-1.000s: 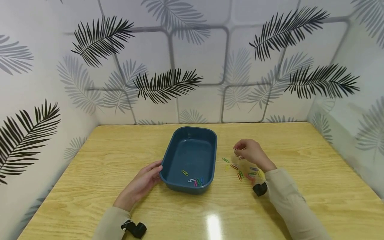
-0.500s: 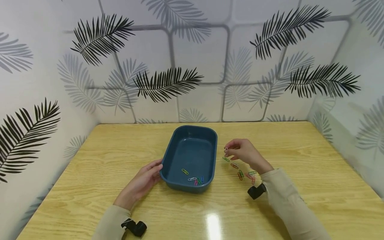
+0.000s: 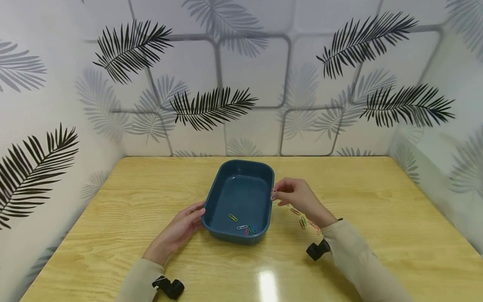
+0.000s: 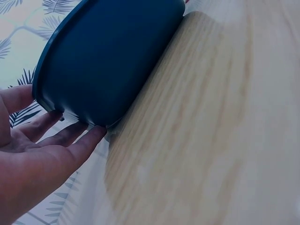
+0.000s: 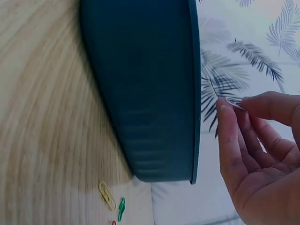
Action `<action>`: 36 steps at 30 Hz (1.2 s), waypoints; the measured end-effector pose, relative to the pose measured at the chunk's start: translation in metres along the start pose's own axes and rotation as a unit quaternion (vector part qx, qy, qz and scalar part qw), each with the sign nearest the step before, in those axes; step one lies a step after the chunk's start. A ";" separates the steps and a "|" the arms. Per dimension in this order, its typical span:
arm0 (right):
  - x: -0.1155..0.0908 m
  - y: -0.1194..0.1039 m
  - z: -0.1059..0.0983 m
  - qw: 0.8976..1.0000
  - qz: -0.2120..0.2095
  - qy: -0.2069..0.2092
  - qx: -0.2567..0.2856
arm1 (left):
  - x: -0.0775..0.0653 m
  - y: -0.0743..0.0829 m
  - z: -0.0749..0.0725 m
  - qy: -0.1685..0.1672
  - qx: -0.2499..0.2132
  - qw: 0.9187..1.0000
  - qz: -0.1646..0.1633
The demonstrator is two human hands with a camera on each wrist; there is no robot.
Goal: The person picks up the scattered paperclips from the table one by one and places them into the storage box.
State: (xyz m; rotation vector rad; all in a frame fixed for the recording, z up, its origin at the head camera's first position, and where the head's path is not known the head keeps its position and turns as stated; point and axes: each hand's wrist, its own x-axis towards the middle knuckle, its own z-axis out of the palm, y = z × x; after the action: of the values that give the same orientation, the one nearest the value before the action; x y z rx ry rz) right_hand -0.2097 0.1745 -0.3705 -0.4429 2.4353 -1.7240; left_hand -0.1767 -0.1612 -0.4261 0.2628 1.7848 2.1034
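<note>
A dark blue plastic bin (image 3: 241,184) stands on the wooden table, with several coloured paper clips in its near end, among them a yellow clip (image 3: 233,217) and a white clip (image 3: 242,227). My left hand (image 3: 183,228) holds the bin at its left side, thumb at the rim and fingertips against the outer wall in the left wrist view. Between thumb and fingertips my right hand (image 3: 298,199) pinches a white paper clip (image 5: 234,102). That hand is just beside the bin's right rim, raised to about rim height.
To the bin's right, partly under my right hand, lie several loose clips, including a red clip (image 3: 295,211) and a green clip (image 5: 121,209). A yellow clip (image 5: 107,196) lies close to the bin. A patterned wall (image 3: 249,130) rises behind the table (image 3: 158,180).
My right hand has moved left with the white paper clip, from above the loose clips to the bin's right rim. The left hand stays at the bin.
</note>
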 end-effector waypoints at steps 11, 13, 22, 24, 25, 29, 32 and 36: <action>0.002 -0.013 0.012 0.995 -0.011 -0.086 -0.051 | 0.000 0.001 -0.002 -0.001 0.002 1.000 -0.007; 0.003 -0.018 0.014 0.992 -0.018 -0.103 -0.073 | 0.000 0.001 -0.002 -0.002 0.003 1.000 -0.008; 0.007 -0.038 0.024 0.976 -0.027 -0.157 -0.149 | -0.001 0.000 0.000 0.000 0.001 1.000 -0.002; 0.007 -0.040 0.024 0.974 -0.031 -0.162 -0.153 | -0.001 0.000 0.000 0.001 0.002 1.000 -0.003; 0.006 -0.041 0.023 0.974 -0.033 -0.166 -0.151 | -0.002 -0.001 0.000 0.001 0.003 1.000 -0.002; 0.007 -0.041 0.019 0.972 -0.044 -0.179 -0.145 | -0.002 -0.001 0.000 0.010 0.007 1.000 -0.003; 0.008 -0.041 0.016 0.972 -0.046 -0.181 -0.146 | -0.001 0.000 0.000 0.016 0.009 1.000 -0.003; 0.009 -0.040 0.014 0.971 -0.039 -0.180 -0.150 | 0.000 0.000 0.000 0.014 0.007 1.000 -0.008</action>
State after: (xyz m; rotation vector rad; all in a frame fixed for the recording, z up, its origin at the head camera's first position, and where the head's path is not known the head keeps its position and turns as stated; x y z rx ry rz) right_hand -0.2077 0.1473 -0.3369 -0.8168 2.4302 -1.1684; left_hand -0.1763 -0.1608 -0.4265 0.2241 1.8124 2.0940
